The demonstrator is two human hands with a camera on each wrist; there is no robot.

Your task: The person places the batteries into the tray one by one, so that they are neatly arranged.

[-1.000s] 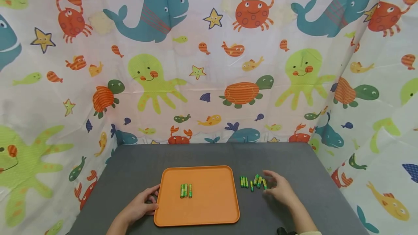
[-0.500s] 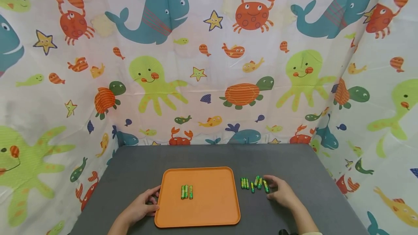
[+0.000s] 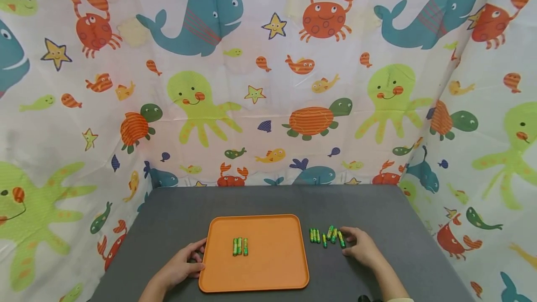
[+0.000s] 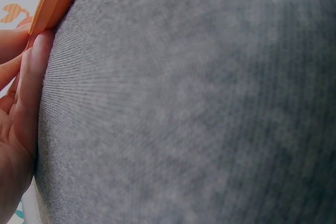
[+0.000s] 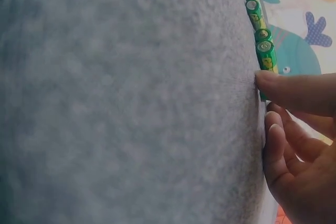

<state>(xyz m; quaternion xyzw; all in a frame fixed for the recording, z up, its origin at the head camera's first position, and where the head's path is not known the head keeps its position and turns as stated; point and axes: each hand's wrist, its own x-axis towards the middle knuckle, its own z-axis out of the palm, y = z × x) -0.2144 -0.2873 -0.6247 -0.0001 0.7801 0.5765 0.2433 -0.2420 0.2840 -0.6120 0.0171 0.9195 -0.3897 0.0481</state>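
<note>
In the head view, an orange tray (image 3: 268,264) lies on the grey table, with three green batteries (image 3: 240,246) side by side on its left half. My left hand (image 3: 184,262) holds the tray's left edge, the thumb at the rim; the left wrist view shows thumb and fingertips right at the tray's edge (image 4: 55,3). To the right of the tray, my right hand (image 3: 361,248) pinches the rightmost green battery (image 3: 341,239) by its ends between thumb and index finger. In the right wrist view the thumb (image 5: 294,90) partly covers that battery; the other fingers are curled.
Several more green batteries (image 3: 314,235) lie in a loose row between the tray and my right hand. A sea-animal curtain (image 3: 268,125) stands behind the grey table (image 3: 260,199) and along both sides. A small black object (image 3: 364,298) shows by my right wrist.
My right index finger has come down toward the thumb, onto the rightmost battery's far end. That battery has shifted slightly. My left hand and the tray have stayed in place.
</note>
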